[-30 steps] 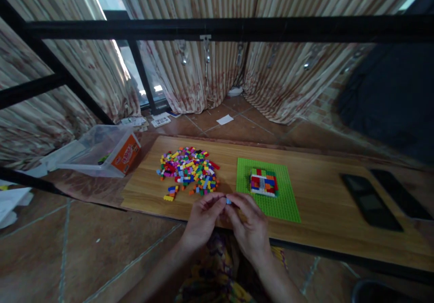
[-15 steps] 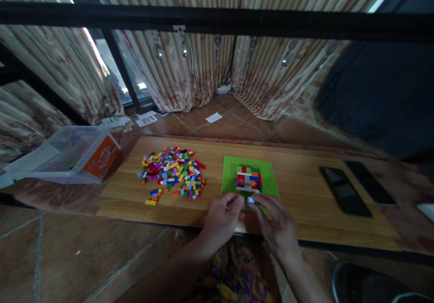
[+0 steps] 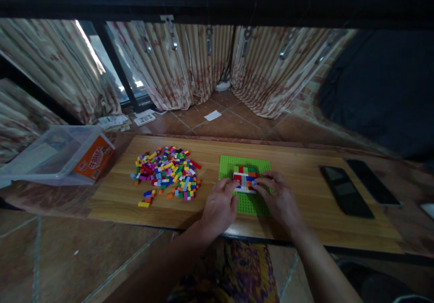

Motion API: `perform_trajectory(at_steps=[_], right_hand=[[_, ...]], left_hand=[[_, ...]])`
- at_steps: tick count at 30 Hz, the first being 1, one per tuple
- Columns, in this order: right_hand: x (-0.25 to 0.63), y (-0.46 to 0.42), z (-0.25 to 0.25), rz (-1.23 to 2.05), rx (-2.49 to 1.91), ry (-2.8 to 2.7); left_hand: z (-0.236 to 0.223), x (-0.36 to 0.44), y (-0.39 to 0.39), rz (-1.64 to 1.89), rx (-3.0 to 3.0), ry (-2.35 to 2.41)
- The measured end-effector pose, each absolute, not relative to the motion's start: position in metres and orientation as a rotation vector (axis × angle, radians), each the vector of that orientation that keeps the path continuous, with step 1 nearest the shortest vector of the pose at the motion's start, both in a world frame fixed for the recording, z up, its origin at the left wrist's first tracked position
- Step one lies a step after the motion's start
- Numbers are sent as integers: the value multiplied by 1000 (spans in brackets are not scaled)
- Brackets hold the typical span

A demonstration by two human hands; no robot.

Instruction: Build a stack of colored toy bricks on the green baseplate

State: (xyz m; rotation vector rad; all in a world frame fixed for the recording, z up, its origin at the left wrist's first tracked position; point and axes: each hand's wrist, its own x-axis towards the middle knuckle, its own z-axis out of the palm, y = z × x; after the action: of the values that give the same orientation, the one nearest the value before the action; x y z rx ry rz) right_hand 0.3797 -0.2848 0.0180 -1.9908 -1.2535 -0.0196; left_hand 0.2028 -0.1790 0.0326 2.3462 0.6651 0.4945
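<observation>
A low block of multicoloured toy bricks (image 3: 243,182) is built on the green baseplate (image 3: 249,207). My left hand (image 3: 220,204) has its fingers closed at the build's left edge, thumb and fingertips against the bricks. From the right, my right hand (image 3: 280,198) pinches a small light-blue brick (image 3: 253,183) right at the top of the build. Whether that brick is seated on the studs I cannot tell. Both sets of fingertips partly cover the build's sides.
A heap of loose bricks (image 3: 169,169) spreads over the wooden table (image 3: 298,172) on the left, with a few joined bricks (image 3: 147,199) in front. Two dark phone-like slabs (image 3: 346,190) lie at right. A clear plastic box (image 3: 57,158) stands beyond the table's left end.
Both hands have moved right and forward, from the table's front edge to the build on the baseplate, bringing the light-blue brick over it. The camera view has shifted too.
</observation>
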Motion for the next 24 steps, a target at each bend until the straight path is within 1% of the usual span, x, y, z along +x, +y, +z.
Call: perform_trajectory(at_steps=[7, 15, 19, 24], right_hand=[[383, -284, 27, -50, -2016, -1409], [382, -288, 17, -73, -2040, -1342], [377, -288, 20, -23, -2017, -1199], [372, -289, 17, 159, -1935, -806]], left_hand=[[31, 207, -178, 470, 2414, 592], [35, 215, -179, 425, 2556, 507], [37, 220, -183, 429, 2629, 472], [37, 223, -186, 380, 2713, 479]])
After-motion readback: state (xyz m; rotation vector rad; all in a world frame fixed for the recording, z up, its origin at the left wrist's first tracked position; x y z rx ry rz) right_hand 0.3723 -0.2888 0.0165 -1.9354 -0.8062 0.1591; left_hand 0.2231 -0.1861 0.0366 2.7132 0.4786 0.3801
